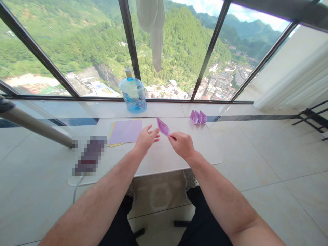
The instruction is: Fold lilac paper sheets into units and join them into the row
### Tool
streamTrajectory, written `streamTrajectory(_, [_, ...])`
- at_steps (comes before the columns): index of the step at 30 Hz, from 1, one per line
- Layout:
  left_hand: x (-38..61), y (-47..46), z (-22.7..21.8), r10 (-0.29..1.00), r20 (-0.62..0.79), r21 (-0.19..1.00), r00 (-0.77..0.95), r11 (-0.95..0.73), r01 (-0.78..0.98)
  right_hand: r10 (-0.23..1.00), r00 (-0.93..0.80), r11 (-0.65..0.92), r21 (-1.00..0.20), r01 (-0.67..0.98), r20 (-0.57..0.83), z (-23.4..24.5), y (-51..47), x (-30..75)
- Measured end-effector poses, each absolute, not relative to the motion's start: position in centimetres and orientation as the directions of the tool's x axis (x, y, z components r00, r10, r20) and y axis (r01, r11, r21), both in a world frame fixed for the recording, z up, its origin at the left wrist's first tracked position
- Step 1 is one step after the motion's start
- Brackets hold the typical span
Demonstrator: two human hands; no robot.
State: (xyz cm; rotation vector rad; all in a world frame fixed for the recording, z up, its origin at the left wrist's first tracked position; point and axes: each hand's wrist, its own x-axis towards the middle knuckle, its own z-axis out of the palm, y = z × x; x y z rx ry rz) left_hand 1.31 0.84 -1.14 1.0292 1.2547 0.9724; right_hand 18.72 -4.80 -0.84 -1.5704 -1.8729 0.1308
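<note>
My right hand (182,144) is closed in a pinch on the lower end of a folded purple paper piece (163,127), held just above the white table (164,157). My left hand (146,138) hovers beside it with fingers loosely spread, holding nothing, its fingertips close to the paper but apart from it. A stack of flat paper sheets (125,132), purple on top with yellow and blue edges showing, lies on the table to the left. Finished purple folded pieces (198,117) sit at the table's far right edge.
A blue water jug (133,94) stands on the window ledge behind the table. A blurred dark object (89,155) with a cable lies at the table's left end. A pale pole (33,124) slants in from the left. A black metal rack (312,118) is at the right.
</note>
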Motion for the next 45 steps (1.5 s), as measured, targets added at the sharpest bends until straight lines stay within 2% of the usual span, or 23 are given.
streamTrajectory(3, [1.2,0.8,-2.2,0.95,-0.282,0.945,0.137,0.25,0.211,0.881,0.129,0.103,-0.453,0.886,0.454,-1.5,-2.5,21.2])
streamTrajectory(6, [1.2,0.7,-3.1,0.95,-0.238,0.904,0.203,0.141,0.403,0.875,0.243,-0.049,-0.424,0.904,0.418,-2.0,-0.3,24.1])
streamTrajectory(12, [1.2,0.2,-3.0,0.941,-0.196,0.844,0.276,0.018,0.536,0.872,0.37,-0.219,-0.421,0.88,0.32,-3.2,2.0,27.4])
streamTrajectory(25, [0.9,0.0,-3.1,0.939,-0.185,0.814,0.291,-0.019,0.58,0.859,0.406,-0.276,-0.386,0.88,0.312,-4.5,2.8,27.9])
streamTrajectory(34, [1.1,-0.3,-3.0,0.939,-0.199,0.796,0.279,-0.011,0.605,0.869,0.329,-0.184,-0.377,0.908,0.369,-5.1,2.4,27.5])
streamTrajectory(41, [2.6,-0.5,-3.0,0.97,-0.076,0.836,0.233,-0.065,0.545,0.839,0.39,-0.186,-0.473,0.861,0.379,-4.7,2.3,27.1])
streamTrajectory(45, [6.5,0.2,-2.6,0.969,0.05,0.789,0.244,-0.188,0.586,0.787,0.474,-0.256,-0.49,0.833,0.395,-4.3,2.4,28.7])
